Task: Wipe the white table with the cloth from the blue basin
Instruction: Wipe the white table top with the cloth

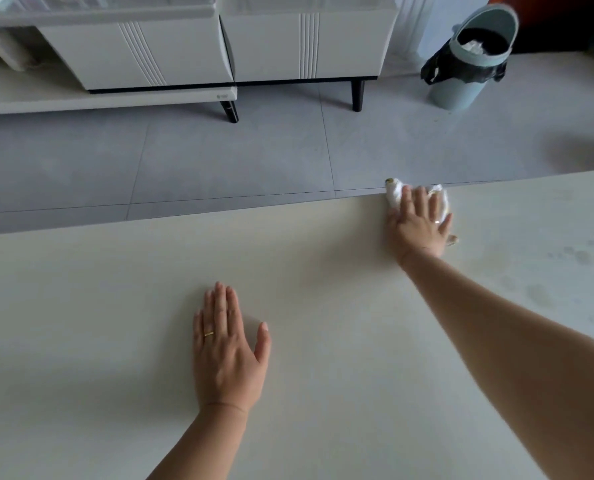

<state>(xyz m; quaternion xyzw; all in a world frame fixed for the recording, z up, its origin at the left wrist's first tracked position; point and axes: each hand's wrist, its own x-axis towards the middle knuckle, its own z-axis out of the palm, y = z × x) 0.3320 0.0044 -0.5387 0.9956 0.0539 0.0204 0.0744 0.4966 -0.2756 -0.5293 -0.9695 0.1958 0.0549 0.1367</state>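
Right hand (418, 226), fingers seemingly straight, presses the cloth (394, 195) onto the table (323, 341).

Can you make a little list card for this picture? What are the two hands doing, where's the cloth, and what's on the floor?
left hand: rests flat on the white table, holds nothing
right hand: presses the cloth with straight fingers
cloth: white, bunched, at the table's far edge
marks: faint smudges on the table, right of the cloth
floor: blue trash bin with black bag, white cabinet
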